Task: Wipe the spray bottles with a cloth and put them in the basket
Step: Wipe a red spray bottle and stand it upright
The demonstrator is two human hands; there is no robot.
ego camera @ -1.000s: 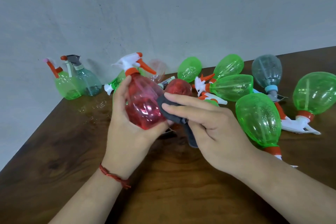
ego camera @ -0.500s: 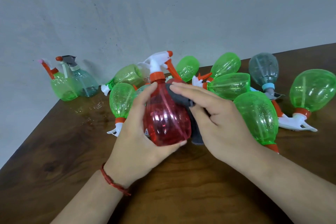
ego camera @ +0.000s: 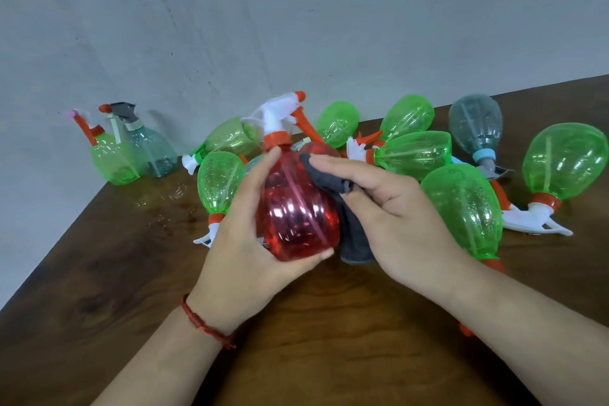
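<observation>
My left hand (ego camera: pixel 245 241) grips a clear red spray bottle (ego camera: pixel 296 208) upright above the table; its white and orange trigger head (ego camera: pixel 280 115) points right. My right hand (ego camera: pixel 395 211) holds a dark grey cloth (ego camera: pixel 333 178) and presses it against the bottle's right shoulder; the cloth's tail (ego camera: pixel 354 241) hangs down behind the bottle. Several green spray bottles lie on their sides behind my hands, one large green bottle (ego camera: pixel 464 208) just right of my right hand. A second red bottle (ego camera: pixel 321 150) is mostly hidden behind the cloth. No basket is in view.
A brown wooden table (ego camera: pixel 329 323) meets a grey wall. At the far left corner stand a green bottle (ego camera: pixel 112 161) and a grey-blue bottle (ego camera: pixel 155 152). Another grey-blue bottle (ego camera: pixel 478 122) and a green one (ego camera: pixel 566 165) lie at the right. Water drops (ego camera: pixel 164 204) spot the table.
The red bottle has moved right and turned upright in my left hand. My right hand with the cloth has shifted from the bottle's side up to its shoulder.
</observation>
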